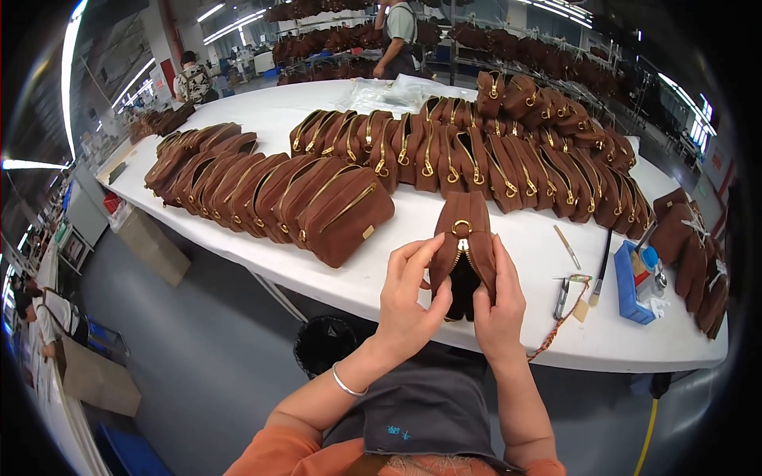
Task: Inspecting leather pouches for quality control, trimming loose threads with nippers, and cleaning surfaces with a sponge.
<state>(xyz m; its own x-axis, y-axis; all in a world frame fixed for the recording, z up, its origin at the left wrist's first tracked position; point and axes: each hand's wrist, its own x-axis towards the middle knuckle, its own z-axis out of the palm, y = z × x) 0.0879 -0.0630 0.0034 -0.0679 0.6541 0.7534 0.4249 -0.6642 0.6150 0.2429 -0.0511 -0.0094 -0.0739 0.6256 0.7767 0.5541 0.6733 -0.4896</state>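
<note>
Between my hands, at the near edge of the white table, is a brown zippered pouch (pixel 462 213) with a gold ring and zipper pull at its far end. Its zipper is undone, and the dark inside shows through the gap. My left hand (pixel 413 289) grips the pouch's left side, thumb at the opening and fingers along the outer wall. On the opposite side my right hand (pixel 500 305) holds the right wall, thumb by the zipper edge. The pouch's near end is partly hidden in shadow between the hands.
Rows of similar brown pouches (pixel 349 210) stand on the white table (pixel 413 230). A blue tray (pixel 635 285) with small bottles, a brush (pixel 602 270) and a folding tool (pixel 562 298) lie at right. A black bin (pixel 324 345) stands below. Other people work farther off.
</note>
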